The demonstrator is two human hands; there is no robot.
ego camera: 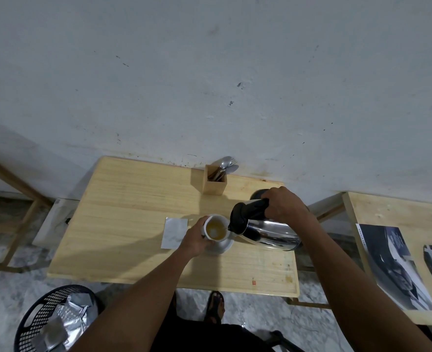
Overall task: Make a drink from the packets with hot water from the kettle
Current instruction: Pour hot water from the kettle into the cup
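Observation:
A white cup (216, 227) stands on a white saucer (224, 247) in the middle of the wooden table (133, 199). Yellowish liquid and foam show inside it. My left hand (194, 240) wraps around the cup's left side. My right hand (285, 203) grips the black handle of a steel kettle (268, 233), which is tipped steeply to the left. Its spout hangs over the cup's right rim. A silver packet (174, 232) lies flat on the table just left of the cup.
A wooden holder with spoons (215, 181) stands at the table's back edge, the black kettle base (258, 194) to its right. A black basket (54, 321) with several used silver packets sits on the floor at lower left. Printed photos (393, 265) lie on a second table at right.

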